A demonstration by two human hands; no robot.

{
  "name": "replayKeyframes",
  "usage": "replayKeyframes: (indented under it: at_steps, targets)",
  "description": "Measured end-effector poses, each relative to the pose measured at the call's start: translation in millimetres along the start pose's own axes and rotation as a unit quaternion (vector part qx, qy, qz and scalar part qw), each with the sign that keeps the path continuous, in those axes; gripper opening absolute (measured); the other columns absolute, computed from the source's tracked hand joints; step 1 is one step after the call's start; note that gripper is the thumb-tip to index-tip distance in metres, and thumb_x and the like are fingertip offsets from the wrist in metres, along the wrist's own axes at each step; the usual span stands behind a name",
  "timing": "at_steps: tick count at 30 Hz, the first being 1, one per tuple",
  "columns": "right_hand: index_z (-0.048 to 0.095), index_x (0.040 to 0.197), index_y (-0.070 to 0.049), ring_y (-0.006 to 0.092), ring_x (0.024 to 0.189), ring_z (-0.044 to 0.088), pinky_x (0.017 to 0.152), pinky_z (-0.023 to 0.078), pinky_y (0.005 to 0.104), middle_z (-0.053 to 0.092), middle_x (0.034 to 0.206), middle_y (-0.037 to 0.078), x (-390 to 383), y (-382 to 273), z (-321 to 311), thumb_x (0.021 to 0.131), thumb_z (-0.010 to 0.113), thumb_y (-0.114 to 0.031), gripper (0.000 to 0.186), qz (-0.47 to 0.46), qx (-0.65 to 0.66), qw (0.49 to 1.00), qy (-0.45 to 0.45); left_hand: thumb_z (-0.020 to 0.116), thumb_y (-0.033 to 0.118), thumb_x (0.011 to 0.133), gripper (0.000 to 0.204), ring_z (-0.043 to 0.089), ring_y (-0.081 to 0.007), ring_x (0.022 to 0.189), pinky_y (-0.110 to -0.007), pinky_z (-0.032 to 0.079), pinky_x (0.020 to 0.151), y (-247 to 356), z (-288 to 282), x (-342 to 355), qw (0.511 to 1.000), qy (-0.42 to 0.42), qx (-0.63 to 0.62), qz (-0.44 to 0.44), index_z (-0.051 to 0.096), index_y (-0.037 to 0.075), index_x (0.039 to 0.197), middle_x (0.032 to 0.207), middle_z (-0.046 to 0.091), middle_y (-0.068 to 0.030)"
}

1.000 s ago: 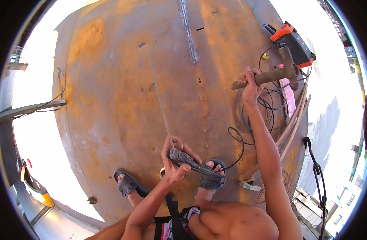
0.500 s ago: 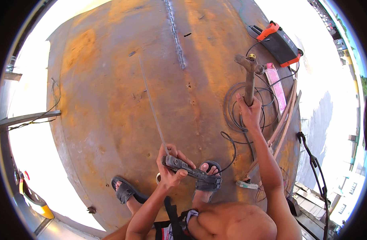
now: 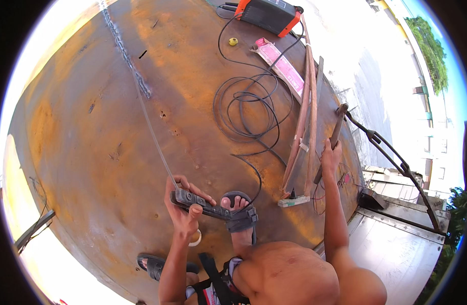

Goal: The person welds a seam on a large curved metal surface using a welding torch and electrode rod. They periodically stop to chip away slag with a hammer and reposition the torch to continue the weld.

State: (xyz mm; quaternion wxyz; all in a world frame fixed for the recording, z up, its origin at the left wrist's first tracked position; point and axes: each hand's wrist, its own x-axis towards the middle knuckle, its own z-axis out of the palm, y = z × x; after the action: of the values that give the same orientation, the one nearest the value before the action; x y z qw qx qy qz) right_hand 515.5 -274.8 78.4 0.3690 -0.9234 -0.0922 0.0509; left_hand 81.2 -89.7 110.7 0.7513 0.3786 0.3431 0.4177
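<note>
On a broad rusty steel plate [image 3: 116,127] outdoors, the left hand [image 3: 181,206] closes around a dark flat tool [image 3: 205,203] just beside a sandalled foot [image 3: 239,216], while the right hand [image 3: 329,157] clasps a hammer handle [image 3: 331,142].

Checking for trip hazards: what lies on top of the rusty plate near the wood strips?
Black coiled cable lies on the plate, beside the wood strips, a pink packet and an orange machine. Whatever lies under the strips is hidden.

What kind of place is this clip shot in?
Most likely an outdoor metalworking or welding site in bright sun: a large rusty steel plate with a weld seam, an orange welding machine and coiled black cable.
</note>
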Motion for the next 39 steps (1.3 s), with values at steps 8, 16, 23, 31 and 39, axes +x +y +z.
replayKeyframes:
  at_steps: [8,16,23,31,39]
  targets:
    - [0.057,0.140,-0.001,0.0539,0.114,0.067,0.098,0.051,0.0588,0.071,0.119,0.035,63.2,146.0,-10.5,0.103,0.065,-0.029,0.046,-0.090,-0.349,0.931,-0.051,0.092,0.047,0.088,0.068,0.072,-0.0173,0.072,-0.034,0.062,0.063,-16.8,27.3,20.3,0.998,-0.029,-0.027,-0.047,0.045,0.005,0.115,0.081,0.061,-0.0047]
    - [0.053,0.153,-0.001,0.0365,0.118,0.066,0.102,0.051,0.0467,0.067,0.128,0.021,89.1,85.0,15.3,0.108,0.066,-0.026,0.053,-0.189,-0.169,0.967,0.002,0.090,0.047,0.090,0.061,0.066,-0.0109,0.059,-0.028,0.052,0.054,-7.8,40.1,16.3,0.996,0.039,0.057,-0.059,0.053,0.003,0.109,0.067,0.065,-0.0041]
    - [0.054,0.150,-0.001,0.0343,0.108,0.071,0.098,0.054,0.0429,0.071,0.121,0.021,-183.7,-193.1,38.6,0.097,0.080,-0.037,0.070,-0.296,-0.020,0.809,-0.507,0.090,0.049,0.090,0.060,0.069,-0.0130,0.069,-0.031,0.055,0.062,-25.0,29.4,36.2,0.986,0.110,0.085,-0.091,0.053,0.004,0.106,0.075,0.065,-0.0039]
    - [0.036,0.162,0.000,0.0520,0.124,0.067,0.099,0.055,0.0492,0.066,0.138,0.033,-240.1,-178.3,107.4,0.106,0.063,-0.010,0.063,-0.277,0.070,0.826,-0.486,0.081,0.056,0.096,0.064,0.068,-0.0159,0.099,-0.033,0.053,0.085,-12.2,17.1,59.1,0.990,0.079,0.102,-0.063,0.056,0.002,0.120,0.105,0.070,-0.0109]
    - [0.044,0.159,-0.001,0.0411,0.099,0.076,0.089,0.058,0.0438,0.075,0.114,0.026,-237.0,-183.7,111.7,0.107,0.064,-0.014,0.057,-0.309,0.022,0.864,-0.396,0.067,0.076,0.094,0.097,0.024,-0.0466,0.163,-0.065,0.017,0.130,-17.8,-64.8,65.7,0.915,-0.152,0.354,-0.119,0.046,0.013,0.164,0.173,0.037,-0.0198]
